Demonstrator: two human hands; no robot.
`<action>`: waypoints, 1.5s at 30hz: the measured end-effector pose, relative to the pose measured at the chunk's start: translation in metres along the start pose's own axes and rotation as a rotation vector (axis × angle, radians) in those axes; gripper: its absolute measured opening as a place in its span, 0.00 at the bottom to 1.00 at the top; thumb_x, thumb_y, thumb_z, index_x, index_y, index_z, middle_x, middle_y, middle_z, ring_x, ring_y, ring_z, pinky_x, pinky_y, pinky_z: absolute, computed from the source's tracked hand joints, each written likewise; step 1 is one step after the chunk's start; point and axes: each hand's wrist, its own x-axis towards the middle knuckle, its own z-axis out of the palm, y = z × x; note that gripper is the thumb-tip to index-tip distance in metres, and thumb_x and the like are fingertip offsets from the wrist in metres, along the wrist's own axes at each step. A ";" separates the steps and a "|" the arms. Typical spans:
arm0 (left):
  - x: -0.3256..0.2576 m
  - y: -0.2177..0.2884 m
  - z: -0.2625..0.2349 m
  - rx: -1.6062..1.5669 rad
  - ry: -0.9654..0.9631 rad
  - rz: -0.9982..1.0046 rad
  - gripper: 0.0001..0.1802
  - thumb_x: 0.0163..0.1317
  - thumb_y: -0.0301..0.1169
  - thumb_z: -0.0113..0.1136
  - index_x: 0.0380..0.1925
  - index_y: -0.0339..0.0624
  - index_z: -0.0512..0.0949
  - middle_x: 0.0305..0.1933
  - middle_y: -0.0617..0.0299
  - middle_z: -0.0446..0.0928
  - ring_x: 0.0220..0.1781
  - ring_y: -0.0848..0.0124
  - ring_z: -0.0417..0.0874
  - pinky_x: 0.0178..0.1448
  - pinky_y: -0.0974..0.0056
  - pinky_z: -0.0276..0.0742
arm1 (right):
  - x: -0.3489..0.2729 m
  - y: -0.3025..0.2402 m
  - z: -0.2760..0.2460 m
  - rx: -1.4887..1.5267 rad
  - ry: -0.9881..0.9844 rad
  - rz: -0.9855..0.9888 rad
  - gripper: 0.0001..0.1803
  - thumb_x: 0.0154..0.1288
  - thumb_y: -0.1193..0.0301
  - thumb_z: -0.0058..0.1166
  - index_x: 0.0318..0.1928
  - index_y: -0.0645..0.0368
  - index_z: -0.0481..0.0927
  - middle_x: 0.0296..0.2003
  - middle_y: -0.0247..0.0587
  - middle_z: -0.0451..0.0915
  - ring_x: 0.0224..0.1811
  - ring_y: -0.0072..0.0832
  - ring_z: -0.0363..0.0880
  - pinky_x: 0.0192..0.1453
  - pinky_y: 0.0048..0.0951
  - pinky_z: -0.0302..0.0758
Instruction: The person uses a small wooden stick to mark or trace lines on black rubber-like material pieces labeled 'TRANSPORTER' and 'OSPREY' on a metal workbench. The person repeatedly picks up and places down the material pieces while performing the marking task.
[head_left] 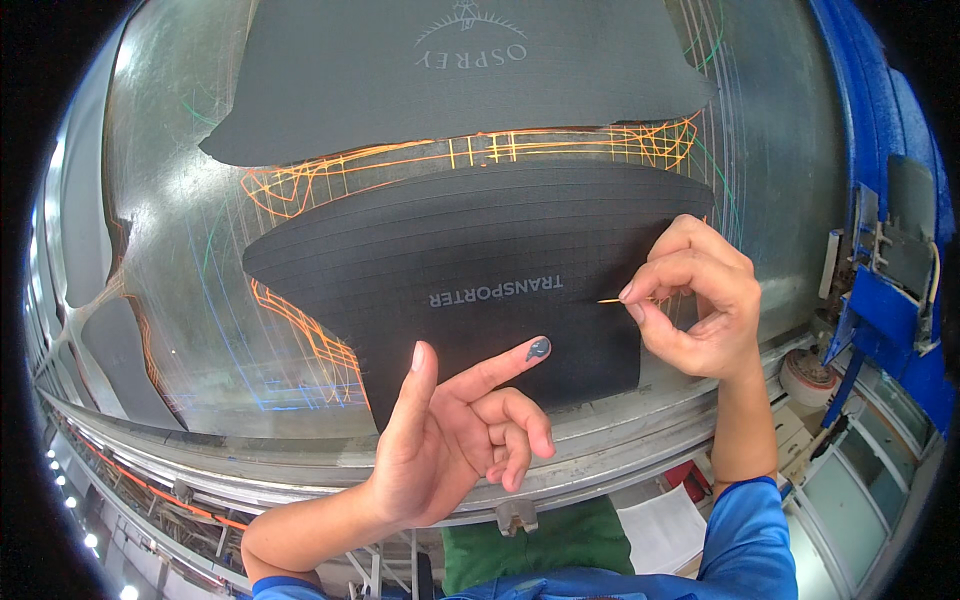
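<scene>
A dark fabric panel (470,225) with a line of pale printed lettering lies flat in front of me. My right hand (700,300) is over the panel's right side, thumb and forefinger pinching a thin wooden toothpick (608,300) whose tip points left toward the lettering. Below the lettering, my left hand (455,435) holds nothing, its palm turned up and its fingers apart. The forefinger is stretched out, with a blob of grey paint (538,349) on its tip. Whether the toothpick touches the fabric, I cannot tell.
Beyond lies another dark panel (460,95) with a pale printed emblem. The worktable (170,240) bears orange, yellow, green and blue guide lines. More grey panels (120,350) lie at the left. A metal rail (600,440) edges the near side; blue equipment (890,310) stands right.
</scene>
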 end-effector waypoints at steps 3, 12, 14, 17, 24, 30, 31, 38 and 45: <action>0.000 0.000 0.000 -0.007 -0.003 0.000 0.50 0.73 0.69 0.14 0.76 0.44 0.59 0.44 0.46 0.81 0.31 0.68 0.78 0.37 0.68 0.68 | 0.001 -0.001 -0.001 -0.012 -0.007 -0.004 0.11 0.46 0.83 0.65 0.33 0.60 0.88 0.30 0.36 0.79 0.29 0.20 0.77 0.30 0.20 0.73; 0.000 0.000 0.000 0.012 -0.009 0.005 0.49 0.73 0.69 0.14 0.76 0.45 0.59 0.44 0.46 0.81 0.31 0.69 0.78 0.38 0.68 0.68 | 0.001 -0.002 0.002 -0.014 0.005 -0.010 0.13 0.47 0.85 0.67 0.35 0.59 0.89 0.29 0.36 0.79 0.29 0.21 0.77 0.30 0.20 0.74; 0.001 -0.001 0.002 0.017 0.020 0.008 0.50 0.73 0.70 0.14 0.76 0.44 0.59 0.42 0.45 0.81 0.30 0.67 0.78 0.36 0.68 0.69 | 0.001 -0.002 0.005 -0.045 0.013 -0.032 0.13 0.46 0.85 0.68 0.35 0.59 0.89 0.28 0.36 0.79 0.29 0.22 0.77 0.30 0.22 0.73; 0.002 -0.002 0.005 0.028 0.076 0.015 0.51 0.72 0.70 0.15 0.76 0.42 0.60 0.39 0.44 0.81 0.28 0.65 0.78 0.32 0.68 0.70 | 0.002 -0.002 0.009 -0.095 0.017 -0.074 0.15 0.46 0.85 0.69 0.36 0.58 0.89 0.27 0.36 0.78 0.29 0.24 0.77 0.29 0.24 0.71; 0.002 -0.003 0.004 0.065 0.068 0.018 0.50 0.72 0.70 0.14 0.76 0.43 0.59 0.39 0.44 0.81 0.28 0.65 0.79 0.33 0.68 0.70 | 0.000 -0.007 0.015 -0.168 0.076 -0.086 0.15 0.45 0.86 0.68 0.36 0.59 0.88 0.28 0.37 0.78 0.29 0.25 0.77 0.30 0.25 0.71; 0.002 -0.002 0.004 0.089 0.079 0.004 0.51 0.72 0.71 0.15 0.76 0.43 0.60 0.40 0.45 0.81 0.29 0.66 0.79 0.33 0.68 0.70 | 0.001 -0.002 0.008 -0.145 0.143 -0.047 0.11 0.49 0.86 0.65 0.35 0.62 0.86 0.33 0.38 0.79 0.32 0.21 0.77 0.35 0.19 0.74; 0.003 -0.002 0.004 0.091 0.077 0.001 0.50 0.72 0.71 0.15 0.76 0.43 0.60 0.40 0.45 0.81 0.29 0.66 0.79 0.33 0.68 0.70 | 0.001 -0.002 0.006 -0.137 0.147 -0.040 0.10 0.52 0.86 0.64 0.36 0.63 0.85 0.34 0.38 0.79 0.34 0.21 0.78 0.36 0.19 0.74; 0.002 -0.005 0.004 0.111 0.084 0.025 0.49 0.73 0.69 0.16 0.75 0.42 0.61 0.40 0.45 0.81 0.28 0.66 0.79 0.34 0.68 0.69 | 0.001 0.002 0.003 -0.142 0.159 -0.056 0.08 0.58 0.86 0.64 0.38 0.64 0.85 0.38 0.38 0.78 0.34 0.19 0.74 0.35 0.19 0.69; 0.004 -0.003 0.004 0.132 0.063 0.033 0.49 0.74 0.68 0.15 0.75 0.42 0.61 0.40 0.45 0.82 0.29 0.67 0.79 0.33 0.69 0.71 | 0.000 0.006 -0.001 0.008 0.261 -0.035 0.17 0.66 0.82 0.62 0.55 0.69 0.83 0.38 0.32 0.74 0.39 0.17 0.69 0.43 0.17 0.65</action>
